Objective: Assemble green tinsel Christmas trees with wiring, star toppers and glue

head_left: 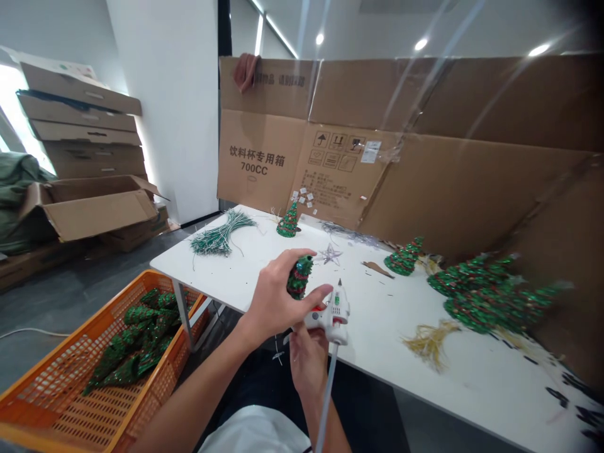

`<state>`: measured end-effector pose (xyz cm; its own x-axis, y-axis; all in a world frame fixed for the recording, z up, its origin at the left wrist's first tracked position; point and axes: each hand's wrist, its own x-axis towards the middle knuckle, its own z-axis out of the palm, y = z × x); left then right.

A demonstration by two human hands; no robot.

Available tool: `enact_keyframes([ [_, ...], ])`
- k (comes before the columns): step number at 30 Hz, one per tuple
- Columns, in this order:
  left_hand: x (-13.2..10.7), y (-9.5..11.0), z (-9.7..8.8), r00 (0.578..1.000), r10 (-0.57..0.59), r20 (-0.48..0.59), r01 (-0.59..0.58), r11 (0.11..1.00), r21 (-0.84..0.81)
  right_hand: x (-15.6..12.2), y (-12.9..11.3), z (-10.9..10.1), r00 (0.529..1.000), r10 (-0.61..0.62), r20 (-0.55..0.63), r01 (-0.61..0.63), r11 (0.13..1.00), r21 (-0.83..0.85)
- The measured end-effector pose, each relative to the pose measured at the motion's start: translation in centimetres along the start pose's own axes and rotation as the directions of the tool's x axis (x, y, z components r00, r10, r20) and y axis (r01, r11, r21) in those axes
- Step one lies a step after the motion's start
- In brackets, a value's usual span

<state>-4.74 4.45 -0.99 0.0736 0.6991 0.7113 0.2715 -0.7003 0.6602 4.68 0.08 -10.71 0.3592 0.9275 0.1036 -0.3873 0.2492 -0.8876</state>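
My left hand [274, 296] is closed around a small green tinsel Christmas tree [301, 277], raised above the near edge of the white table [372, 327]. Fingers and thumb cover part of the tree. Just below and to the right, my right hand [307, 355] grips a white hot glue gun [337, 308], its nozzle pointing up. A pale glue stick [326, 396] trails from the back of the gun. Beyond my left hand lies a silvery wire star [330, 254], and another decorated tree [287, 221] stands at the back.
On the left of the table lies a bundle of green wire stems [224, 234]. More tinsel trees [495, 292] and yellow strands [431, 343] are on the right. An orange crate [89, 402] of green cones sits on the floor. Cardboard [268, 138] walls the table's back.
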Motion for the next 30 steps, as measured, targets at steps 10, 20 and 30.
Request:
enact_keyframes([
  [10, 1.6, -4.8, -4.0, 0.943, 0.312, -0.114, -0.28, 0.932, 0.23, -0.5, -1.4, -0.6, 0.997, -0.074, -0.032, 0.076, 0.992, 0.099],
  [20, 1.9, -5.0, -7.7, 0.906, 0.373, 0.202, -0.419, 0.858, 0.296, -0.3, -3.4, -2.4, 0.964, -0.047, 0.261, 0.046, 0.999, 0.008],
  [30, 2.0, -3.1, -8.3, 0.843, 0.353, 0.407, -0.503, 0.785, 0.362, 0.6, -5.7, -5.0, 0.914, 0.0, 0.406, 0.101, 0.969, -0.227],
])
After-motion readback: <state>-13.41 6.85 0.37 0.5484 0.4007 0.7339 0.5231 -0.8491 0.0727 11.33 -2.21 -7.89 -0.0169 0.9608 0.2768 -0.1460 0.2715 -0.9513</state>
